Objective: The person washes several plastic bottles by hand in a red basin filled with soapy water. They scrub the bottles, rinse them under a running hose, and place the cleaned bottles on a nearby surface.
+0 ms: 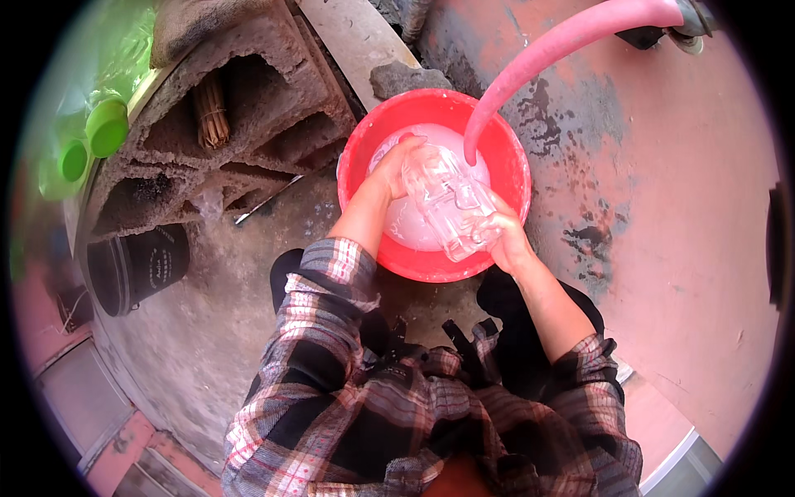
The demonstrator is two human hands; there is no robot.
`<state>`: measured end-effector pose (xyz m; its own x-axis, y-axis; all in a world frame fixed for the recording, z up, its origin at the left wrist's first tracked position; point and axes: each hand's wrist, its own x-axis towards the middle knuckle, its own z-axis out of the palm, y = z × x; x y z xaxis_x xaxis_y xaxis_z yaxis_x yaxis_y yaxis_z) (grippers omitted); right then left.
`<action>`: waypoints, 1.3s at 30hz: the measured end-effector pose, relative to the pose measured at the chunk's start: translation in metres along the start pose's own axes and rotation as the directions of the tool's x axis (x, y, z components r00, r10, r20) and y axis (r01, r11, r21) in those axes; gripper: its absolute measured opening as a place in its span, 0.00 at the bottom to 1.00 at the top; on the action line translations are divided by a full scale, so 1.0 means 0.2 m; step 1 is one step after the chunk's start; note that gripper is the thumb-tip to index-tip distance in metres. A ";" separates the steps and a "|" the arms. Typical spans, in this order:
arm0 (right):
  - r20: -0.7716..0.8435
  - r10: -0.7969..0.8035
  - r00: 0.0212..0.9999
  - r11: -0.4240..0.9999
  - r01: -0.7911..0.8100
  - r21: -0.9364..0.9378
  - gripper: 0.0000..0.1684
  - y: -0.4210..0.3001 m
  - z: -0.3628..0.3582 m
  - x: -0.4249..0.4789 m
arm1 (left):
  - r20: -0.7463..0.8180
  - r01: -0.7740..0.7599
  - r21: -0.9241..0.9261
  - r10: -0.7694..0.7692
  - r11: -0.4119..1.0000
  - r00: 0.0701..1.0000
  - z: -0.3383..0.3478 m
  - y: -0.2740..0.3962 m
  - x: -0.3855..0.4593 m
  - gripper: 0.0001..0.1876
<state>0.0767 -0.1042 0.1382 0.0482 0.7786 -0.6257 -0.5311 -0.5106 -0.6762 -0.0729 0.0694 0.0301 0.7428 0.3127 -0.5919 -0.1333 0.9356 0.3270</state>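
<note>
A clear vessel with a handle [448, 208], glass or clear plastic, lies tilted between my hands over a red plastic basin [435, 271]. My left hand [400, 166] holds its upper left end; some of those fingers are hidden. Around the lower right part, near the handle, my right hand [506, 239] is closed. Whitish, cloudy water [404, 227] fills the bottom of the basin below the vessel. From the upper right a pink hose [528, 62] curves down, its end inside the basin beside the vessel.
Rough hollow concrete blocks [248, 74] stand left of the basin, with a bundle of sticks [212, 115] in one hollow. A black bucket [146, 267] lies tipped on the floor. Green-lidded containers [107, 127] are far left. A stone [410, 79] touches the basin's back; a pink wall [683, 205] rises right.
</note>
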 end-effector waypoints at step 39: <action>0.621 -0.499 0.605 -0.153 0.644 -0.750 0.48 -0.26 0.03 -0.15 | 0.173 -0.099 0.974 -0.382 0.204 0.908 0.27 0.42 -0.60 0.41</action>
<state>0.0982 -0.0983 0.1937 -0.2309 0.9521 0.2002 0.7465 0.3054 -0.5912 -0.1364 0.1019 0.1686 0.8386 -0.1021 -0.5351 0.5379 0.0003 0.8430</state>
